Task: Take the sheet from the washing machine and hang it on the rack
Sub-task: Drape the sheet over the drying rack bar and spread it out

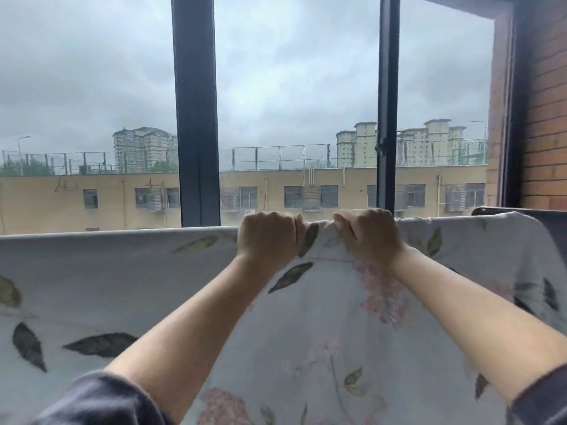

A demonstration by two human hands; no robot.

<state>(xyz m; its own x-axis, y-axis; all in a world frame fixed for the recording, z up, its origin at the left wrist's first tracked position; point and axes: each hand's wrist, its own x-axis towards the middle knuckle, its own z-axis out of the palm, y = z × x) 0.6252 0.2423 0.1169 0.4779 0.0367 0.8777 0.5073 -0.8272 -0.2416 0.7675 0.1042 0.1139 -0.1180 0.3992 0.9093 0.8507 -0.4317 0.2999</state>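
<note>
We grip the sheet's top edge at mid-frame.
Our left hand (267,233) and right hand (368,231) clench the soft leaf-printed sheet (122,271), draped smooth across the lower frame below the window (196,118).

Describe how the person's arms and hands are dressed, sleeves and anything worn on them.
Both forearms are bare. Each arm has a dark bluish-grey sleeve, soft-looking, pushed up toward the elbow: left sleeve, right sleeve. The left hand and right hand wear no gloves; no watch, bracelet or ring is visible from this side.
</note>
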